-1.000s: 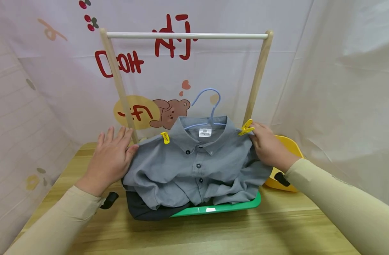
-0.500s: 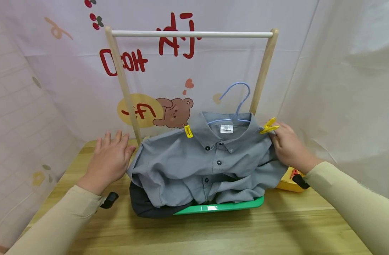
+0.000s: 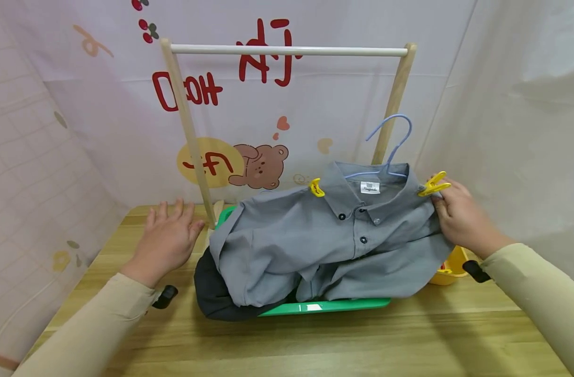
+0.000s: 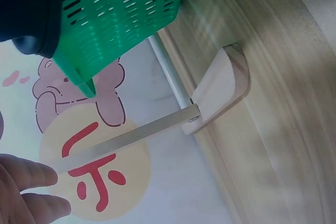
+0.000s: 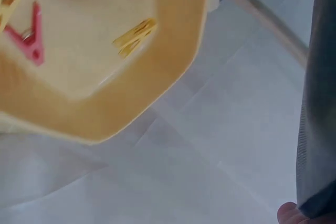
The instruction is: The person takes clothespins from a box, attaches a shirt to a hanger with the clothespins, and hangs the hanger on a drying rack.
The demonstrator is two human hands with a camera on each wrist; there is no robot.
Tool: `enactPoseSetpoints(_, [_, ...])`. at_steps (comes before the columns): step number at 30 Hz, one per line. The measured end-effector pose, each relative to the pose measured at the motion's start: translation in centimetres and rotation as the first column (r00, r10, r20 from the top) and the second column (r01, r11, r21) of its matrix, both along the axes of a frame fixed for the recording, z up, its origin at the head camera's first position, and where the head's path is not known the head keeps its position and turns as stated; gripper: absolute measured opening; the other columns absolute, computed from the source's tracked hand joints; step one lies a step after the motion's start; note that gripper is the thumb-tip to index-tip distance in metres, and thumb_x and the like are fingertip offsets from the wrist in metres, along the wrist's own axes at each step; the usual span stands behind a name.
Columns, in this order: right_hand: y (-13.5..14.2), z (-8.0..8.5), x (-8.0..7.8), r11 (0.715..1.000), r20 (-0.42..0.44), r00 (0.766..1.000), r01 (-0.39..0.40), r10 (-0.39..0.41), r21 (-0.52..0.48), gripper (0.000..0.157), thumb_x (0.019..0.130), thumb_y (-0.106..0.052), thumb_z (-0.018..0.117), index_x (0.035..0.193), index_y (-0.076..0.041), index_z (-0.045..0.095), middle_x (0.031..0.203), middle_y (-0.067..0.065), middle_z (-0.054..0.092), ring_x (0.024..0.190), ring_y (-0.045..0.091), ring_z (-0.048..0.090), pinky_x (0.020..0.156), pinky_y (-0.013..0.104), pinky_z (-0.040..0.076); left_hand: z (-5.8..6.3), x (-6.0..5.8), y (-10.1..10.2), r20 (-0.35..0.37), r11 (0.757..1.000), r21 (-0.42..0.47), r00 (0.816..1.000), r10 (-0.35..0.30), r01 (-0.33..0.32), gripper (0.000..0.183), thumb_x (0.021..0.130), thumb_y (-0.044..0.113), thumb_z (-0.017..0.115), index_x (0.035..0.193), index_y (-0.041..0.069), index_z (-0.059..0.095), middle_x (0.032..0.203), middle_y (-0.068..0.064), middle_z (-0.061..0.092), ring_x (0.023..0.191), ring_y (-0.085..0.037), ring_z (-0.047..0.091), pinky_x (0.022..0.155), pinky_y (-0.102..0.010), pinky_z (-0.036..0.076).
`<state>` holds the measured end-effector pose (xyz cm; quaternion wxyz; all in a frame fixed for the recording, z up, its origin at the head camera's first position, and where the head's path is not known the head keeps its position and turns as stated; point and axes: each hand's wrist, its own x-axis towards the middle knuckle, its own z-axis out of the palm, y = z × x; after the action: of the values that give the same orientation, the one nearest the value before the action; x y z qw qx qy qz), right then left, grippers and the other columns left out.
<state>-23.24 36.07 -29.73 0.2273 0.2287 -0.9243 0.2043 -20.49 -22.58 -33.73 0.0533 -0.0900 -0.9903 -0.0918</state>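
Note:
A grey button-up shirt (image 3: 287,225) on a blue hanger (image 3: 402,141) lies over a green basket (image 3: 324,307), leaning to the right. Yellow clothespins, one at the left (image 3: 317,187) and one at the right (image 3: 434,184), sit on its shoulders. My right hand (image 3: 470,217) grips the shoulder cloth by the right clothespin; the right wrist view shows only a fingertip (image 5: 287,212) at the fabric edge. Fingers spread, my left hand (image 3: 166,238) holds nothing, beside the rack's left post (image 3: 192,141). In the left wrist view its fingers (image 4: 37,174) overlap that post's line.
The rack's white rail (image 3: 287,50) spans two wooden posts behind the basket. Dark cloth (image 3: 216,293) hangs over the basket's left front. A yellow bin (image 5: 173,51) at the right holds a pink clothespin (image 5: 32,38) and a yellow clothespin (image 5: 135,36). A wooden foot (image 4: 218,87) supports the rack.
My right hand has pulled the shirt and hanger to the right, with the hanger's hook rising and tilting. The left hand, off the shirt's left sleeve, stays near the rack post.

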Motion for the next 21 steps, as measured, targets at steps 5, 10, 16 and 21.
enactPoseSetpoints(5, [1.7, 0.1, 0.0, 0.999, 0.007, 0.999, 0.034, -0.034, 0.014, 0.027, 0.11, 0.002, 0.041, 0.121, 0.016, 0.06, 0.141, 0.042, 0.052, 0.137, 0.063, 0.041, 0.125, 0.066, 0.022, -0.5, -0.1, 0.1, -0.004, 1.0, -0.025, 1.0, -0.013, 0.013, 0.065, 0.115, 0.042, 0.034, 0.157, -0.007, 0.041, 0.165, -0.038, 0.027, 0.152, -0.068, 0.011, 0.123, -0.077, 0.007])
enactPoseSetpoints(10, [3.0, 0.3, 0.0, 0.998, 0.033, 0.998, 0.052, -0.052, 0.023, 0.027, 0.11, 0.002, 0.038, 0.118, 0.017, 0.059, 0.134, 0.041, 0.055, 0.134, 0.062, 0.039, 0.125, 0.066, 0.019, -1.0, -0.2, 0.2, -0.009, 0.998, -0.055, 1.0, -0.025, 0.024, 0.064, 0.115, 0.042, 0.036, 0.154, -0.007, 0.046, 0.163, -0.039, 0.031, 0.151, -0.069, 0.015, 0.121, -0.076, 0.012])
enactPoseSetpoints(16, [4.3, 0.3, -0.3, 0.996, -0.005, 0.998, 0.059, -0.059, 0.062, 0.024, 0.108, 0.006, 0.039, 0.116, 0.018, 0.058, 0.12, 0.042, 0.06, 0.128, 0.062, 0.044, 0.128, 0.06, 0.017, -1.1, -0.5, 0.7, 0.044, 0.999, -0.051, 0.999, -0.017, 0.019, 0.07, 0.114, 0.048, 0.036, 0.157, -0.007, 0.042, 0.164, -0.039, 0.029, 0.152, -0.068, 0.012, 0.122, -0.076, 0.01])
enactPoseSetpoints(21, [4.9, 0.2, -0.4, 0.993, 0.021, 0.997, 0.079, -0.081, 0.088, 0.025, 0.108, 0.003, 0.039, 0.116, 0.018, 0.058, 0.125, 0.045, 0.058, 0.131, 0.065, 0.044, 0.133, 0.051, 0.01, -1.1, -1.2, 1.0, 0.065, 0.998, -0.064, 0.998, -0.022, 0.026, 0.073, 0.113, 0.052, 0.036, 0.156, -0.007, 0.043, 0.163, -0.039, 0.031, 0.152, -0.068, 0.014, 0.122, -0.078, 0.011])
